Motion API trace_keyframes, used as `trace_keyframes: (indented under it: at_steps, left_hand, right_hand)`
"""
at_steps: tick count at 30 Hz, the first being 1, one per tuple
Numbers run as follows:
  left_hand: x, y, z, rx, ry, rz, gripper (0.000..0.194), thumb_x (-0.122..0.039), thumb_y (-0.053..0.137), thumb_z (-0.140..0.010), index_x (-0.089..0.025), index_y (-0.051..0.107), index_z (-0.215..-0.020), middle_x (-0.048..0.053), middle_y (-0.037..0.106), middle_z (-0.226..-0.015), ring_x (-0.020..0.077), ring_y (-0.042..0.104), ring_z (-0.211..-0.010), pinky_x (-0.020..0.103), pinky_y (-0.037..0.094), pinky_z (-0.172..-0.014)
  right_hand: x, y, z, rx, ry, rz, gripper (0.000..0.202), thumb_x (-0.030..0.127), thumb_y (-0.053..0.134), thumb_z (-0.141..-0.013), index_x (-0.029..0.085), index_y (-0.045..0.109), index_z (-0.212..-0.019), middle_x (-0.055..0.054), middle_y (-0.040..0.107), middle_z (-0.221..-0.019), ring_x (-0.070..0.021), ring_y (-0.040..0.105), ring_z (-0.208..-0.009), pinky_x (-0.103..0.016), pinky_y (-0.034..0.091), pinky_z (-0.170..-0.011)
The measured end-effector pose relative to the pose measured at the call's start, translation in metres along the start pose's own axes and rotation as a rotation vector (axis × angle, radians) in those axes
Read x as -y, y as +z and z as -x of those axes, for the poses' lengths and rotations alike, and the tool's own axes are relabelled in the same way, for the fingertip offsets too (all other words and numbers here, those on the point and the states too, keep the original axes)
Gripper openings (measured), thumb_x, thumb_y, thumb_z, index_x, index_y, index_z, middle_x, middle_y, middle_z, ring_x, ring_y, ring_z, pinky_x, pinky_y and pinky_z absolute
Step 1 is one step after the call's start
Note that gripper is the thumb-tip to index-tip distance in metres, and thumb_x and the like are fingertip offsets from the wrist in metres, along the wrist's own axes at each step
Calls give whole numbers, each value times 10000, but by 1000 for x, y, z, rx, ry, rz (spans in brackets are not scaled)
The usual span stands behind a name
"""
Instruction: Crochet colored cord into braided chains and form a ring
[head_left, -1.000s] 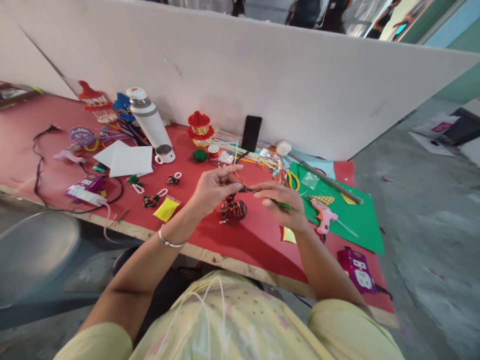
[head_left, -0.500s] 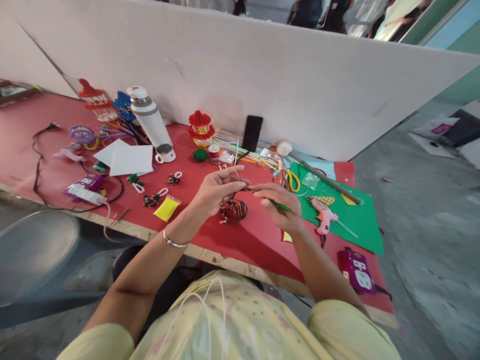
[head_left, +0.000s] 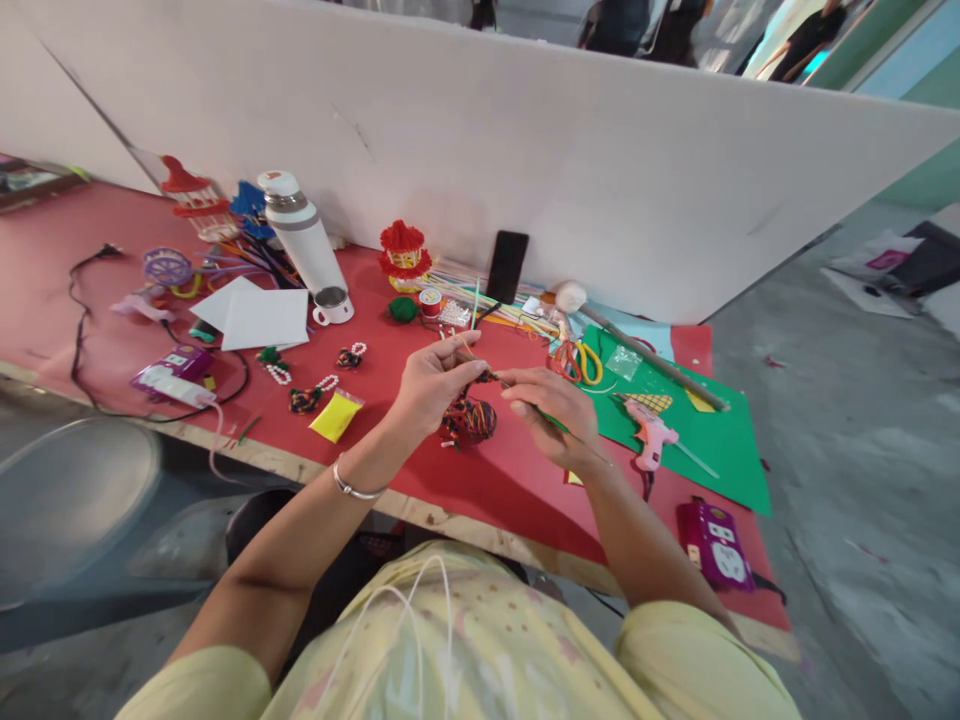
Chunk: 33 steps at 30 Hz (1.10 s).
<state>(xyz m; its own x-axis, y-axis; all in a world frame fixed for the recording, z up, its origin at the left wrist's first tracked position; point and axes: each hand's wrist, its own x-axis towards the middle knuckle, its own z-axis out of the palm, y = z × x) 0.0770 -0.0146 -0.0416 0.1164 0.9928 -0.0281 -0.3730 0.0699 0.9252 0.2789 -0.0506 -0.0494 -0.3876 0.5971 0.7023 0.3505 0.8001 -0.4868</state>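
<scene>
My left hand (head_left: pixel 439 380) is closed in a pinch on a small dark multicoloured piece of yarn work (head_left: pixel 491 376), with a strand running up over the forefinger. Held in my right hand (head_left: pixel 556 408) is a crochet hook (head_left: pixel 553 422); its green handle is partly covered by the palm, and its thin tip reaches the yarn work. Below and between the hands, a ball of multicoloured yarn (head_left: pixel 474 420) rests on the red table (head_left: pixel 420 480). Small finished-looking yarn pieces with white bead loops (head_left: pixel 304 400) lie to the left.
A white thermos (head_left: pixel 304 240), white paper (head_left: pixel 266 318) and a yellow packet (head_left: pixel 335 415) are on the left. A phone (head_left: pixel 507 267) leans on the white partition (head_left: pixel 600 180). Yellow-handled scissors (head_left: pixel 590 363), a pink glue gun (head_left: pixel 651 432) and a purple power strip (head_left: pixel 716 545) are on the right.
My right hand has turned slightly and moved a little left, and less of the hook's green handle shows. My left hand keeps its pinch on the yarn work.
</scene>
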Motion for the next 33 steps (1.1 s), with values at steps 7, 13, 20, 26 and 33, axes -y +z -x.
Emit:
trace_keyframes:
  at_steps: [7, 13, 20, 26, 33]
  left_hand:
    - [1, 2, 2, -21, 9, -30, 621, -285, 926, -649, -124, 748, -1221, -63, 621, -656, 24, 411, -484, 198, 317, -452]
    - [-6, 6, 6, 57, -35, 32, 591, -264, 948, -627, -126, 764, -1172, -31, 679, -694, 29, 481, -508, 188, 327, -450]
    - [-6, 4, 3, 143, -121, 32, 973, -231, 942, -602, -157, 570, -1498, 2, 745, -707, 80, 583, -520, 187, 380, -473]
    - [6, 4, 4, 30, 136, -207, 1010, -219, 893, -680, -211, 463, -1594, 4, 760, -766, 82, 558, -544, 199, 388, -501]
    - [10, 14, 7, 0, 112, -104, 1030, -241, 892, -684, -239, 434, -1606, -22, 748, -753, 66, 502, -514, 197, 343, -474]
  right_hand:
    - [2, 2, 1, -43, -23, 101, 269, 168, 614, -978, 274, 708, -1206, -124, 779, -1246, -255, 755, -1102, -456, 598, -956]
    - [-2, 4, 0, -110, 3, 143, 269, 220, 634, -985, 303, 717, -1227, -105, 774, -1271, -263, 746, -1138, -462, 596, -987]
    - [-1, 11, -3, -245, 132, -96, 178, 254, 632, -996, 304, 768, -1100, -81, 789, -1163, -241, 749, -1086, -450, 609, -980]
    - [-4, 13, -6, -216, 211, -102, 160, 286, 644, -997, 297, 789, -1065, -65, 796, -1092, -217, 752, -1037, -408, 622, -948]
    - [-14, 37, 4, -363, 125, 108, 284, 291, 678, -974, 349, 749, -1242, -90, 742, -1302, -259, 716, -1162, -474, 599, -1015]
